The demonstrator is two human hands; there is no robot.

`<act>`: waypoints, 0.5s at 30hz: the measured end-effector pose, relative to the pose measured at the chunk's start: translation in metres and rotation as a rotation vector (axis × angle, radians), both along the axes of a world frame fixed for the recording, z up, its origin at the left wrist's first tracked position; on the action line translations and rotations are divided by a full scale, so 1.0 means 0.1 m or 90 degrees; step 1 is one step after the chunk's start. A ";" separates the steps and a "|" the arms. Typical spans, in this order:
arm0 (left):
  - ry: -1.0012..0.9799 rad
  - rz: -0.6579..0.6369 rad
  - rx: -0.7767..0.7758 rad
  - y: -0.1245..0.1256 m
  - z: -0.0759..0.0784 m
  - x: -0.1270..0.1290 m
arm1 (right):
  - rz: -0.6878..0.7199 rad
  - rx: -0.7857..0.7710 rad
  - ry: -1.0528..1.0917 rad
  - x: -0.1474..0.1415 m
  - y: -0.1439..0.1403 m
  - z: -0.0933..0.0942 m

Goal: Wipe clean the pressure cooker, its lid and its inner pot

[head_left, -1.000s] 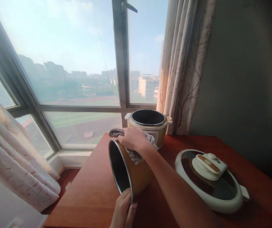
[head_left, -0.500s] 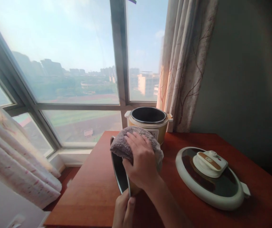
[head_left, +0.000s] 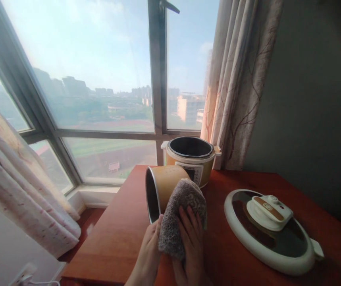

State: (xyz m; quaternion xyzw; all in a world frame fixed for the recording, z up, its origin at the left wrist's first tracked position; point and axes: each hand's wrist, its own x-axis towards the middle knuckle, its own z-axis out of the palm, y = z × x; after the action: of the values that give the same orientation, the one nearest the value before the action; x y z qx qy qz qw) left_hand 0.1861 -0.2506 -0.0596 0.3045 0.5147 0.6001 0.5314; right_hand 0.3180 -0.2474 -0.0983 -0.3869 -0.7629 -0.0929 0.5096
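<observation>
A yellow inner pot (head_left: 164, 183) lies on its side on the red-brown table (head_left: 119, 238), its dark mouth turned left. My left hand (head_left: 148, 254) grips the pot's rim at the near edge. My right hand (head_left: 189, 244) presses a grey cloth (head_left: 180, 216) flat against the pot's near outer wall. Behind the pot stands the yellow cooker body (head_left: 191, 159), open at the top and with nothing inside.
The cooker's white lid (head_left: 273, 230) lies flat on the table at the right. Curtains hang at the right (head_left: 236, 83) and at the left (head_left: 18, 186) of the big window (head_left: 89, 79). A grey wall is on the right. A wall socket (head_left: 24, 274) sits at lower left.
My right hand has slid the cloth from the top of the pot down its near side. The view has shifted slightly right and lower.
</observation>
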 end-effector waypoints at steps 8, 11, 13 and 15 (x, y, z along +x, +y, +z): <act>-0.005 0.019 -0.013 0.04 0.08 -0.01 | 0.020 0.004 -0.051 0.04 0.12 0.40; 0.019 -0.018 0.027 0.06 0.06 -0.10 | 0.026 -0.042 -0.049 -0.02 0.23 0.74; 0.030 -0.063 0.027 0.08 0.08 -0.14 | 0.024 -0.092 -0.057 -0.07 0.31 0.96; 0.023 -0.105 0.020 0.09 0.13 -0.16 | 0.017 -0.147 -0.063 -0.14 0.42 1.17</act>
State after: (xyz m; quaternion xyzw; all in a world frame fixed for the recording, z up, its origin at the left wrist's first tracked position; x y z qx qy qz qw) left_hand 0.1702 -0.2414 -0.0468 0.3649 0.4879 0.5564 0.5650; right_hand 0.3044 -0.2049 0.0183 -0.4278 -0.7980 -0.0165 0.4242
